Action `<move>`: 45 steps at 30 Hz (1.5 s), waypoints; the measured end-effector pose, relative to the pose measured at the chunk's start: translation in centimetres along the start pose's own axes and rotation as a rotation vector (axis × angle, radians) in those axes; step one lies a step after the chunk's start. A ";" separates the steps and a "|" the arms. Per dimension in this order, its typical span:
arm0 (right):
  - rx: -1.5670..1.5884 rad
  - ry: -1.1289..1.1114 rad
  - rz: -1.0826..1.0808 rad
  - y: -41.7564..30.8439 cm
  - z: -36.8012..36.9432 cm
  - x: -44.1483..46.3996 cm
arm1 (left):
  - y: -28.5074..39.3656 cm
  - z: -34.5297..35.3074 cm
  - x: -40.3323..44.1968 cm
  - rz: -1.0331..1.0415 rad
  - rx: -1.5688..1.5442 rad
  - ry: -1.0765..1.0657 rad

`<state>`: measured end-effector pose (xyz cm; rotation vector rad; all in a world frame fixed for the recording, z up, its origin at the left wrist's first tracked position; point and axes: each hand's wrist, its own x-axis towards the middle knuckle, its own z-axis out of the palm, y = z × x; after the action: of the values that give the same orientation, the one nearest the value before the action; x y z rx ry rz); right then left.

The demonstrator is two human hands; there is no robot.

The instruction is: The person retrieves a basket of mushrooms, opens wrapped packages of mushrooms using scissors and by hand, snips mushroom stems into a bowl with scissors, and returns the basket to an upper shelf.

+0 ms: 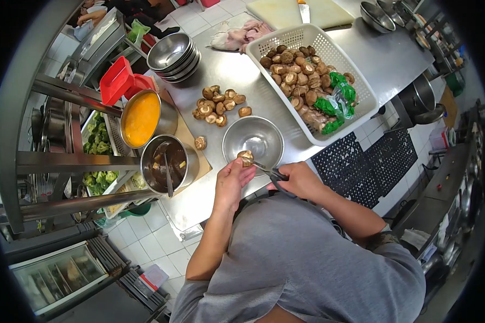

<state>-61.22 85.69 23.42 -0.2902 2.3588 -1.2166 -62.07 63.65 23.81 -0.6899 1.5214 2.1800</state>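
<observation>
Left grip [233,182]: thumb and fingers pinch one brown mushroom [246,156], up over the near side of the steel bowl [233,139].
Right grip [302,180]: fingers curl around the handles of dark scissors [275,174], near and to the right of the steel bowl.
Scissor tips: they point at the held mushroom, over the near side of the steel bowl; I can't tell if they touch it.
Loose mushrooms: one [245,111] sits just past the steel bowl, and another [200,142] is to its left.
Mushroom pile [217,99]: a small heap, left of the steel bowl and a bit past it.
White basket [337,51]: right of the steel bowl and past it, with lots of mushrooms and some green plastic [344,89] inside.
Pots: a yellow-soup pot [170,116] and a brown-sauce pot [191,164] with a spoon [168,172] in it, both left of the steel bowl.
Bowl stack [172,54]: far past the steel bowl, on the left.
Counter [221,67]: shiny metal, under the steel bowl.
</observation>
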 end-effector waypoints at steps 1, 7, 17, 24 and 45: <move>0.208 -0.113 0.143 -0.2 -0.6 0.1 | 0.1 -0.3 0.1 0.001 -0.016 -0.002; 0.369 -0.331 0.174 2.3 -2.7 0.1 | 1.0 -1.2 0.3 0.061 -0.050 0.047; 0.211 -0.312 0.147 0.1 -6.3 -1.3 | 12.7 12.0 6.8 0.315 0.054 -0.365; 0.156 -0.272 0.001 2.2 -5.5 -1.2 | 9.8 -2.1 10.4 0.187 1.870 0.311; -0.051 0.142 -0.161 -2.4 -6.4 -0.5 | 3.5 1.7 1.4 0.235 -0.309 -0.207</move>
<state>-64.05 89.04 28.71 -0.4318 2.5319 -1.2904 -65.46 64.10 26.08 -0.3717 1.2261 2.6052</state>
